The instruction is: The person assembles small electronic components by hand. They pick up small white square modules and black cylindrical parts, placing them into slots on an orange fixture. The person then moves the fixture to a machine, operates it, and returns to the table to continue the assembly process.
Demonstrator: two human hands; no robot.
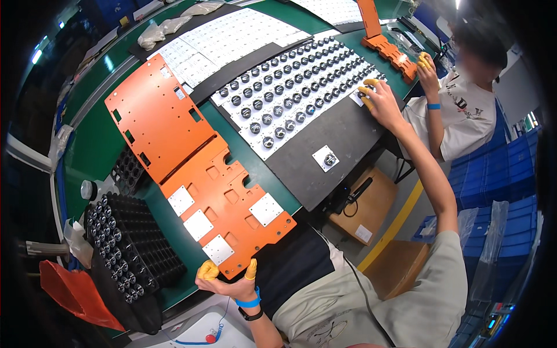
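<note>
My right hand (383,107), in yellow finger cots, reaches to the right end of the rows and pinches a small white square plate with a black round part (361,96). Beside it are white sheets (243,124) bearing rows of black domed round parts. A single such plate with a round part (328,159) lies apart on the black mat (301,185). My left hand (229,283), also in yellow cots, is at the near corner of an orange fixture (232,197), thumb and fingers spread apart. Several white square plates (199,225) sit on the fixture's base; its hinged lid (156,116) lies opened back.
Black trays of shiny round parts (119,249) stand at the left, near a red bag (75,296). White sheets (232,37) lie at the back. Across the right side, a co-worker (464,104) stands near another orange fixture (391,55). A cardboard box (365,203) is below the table.
</note>
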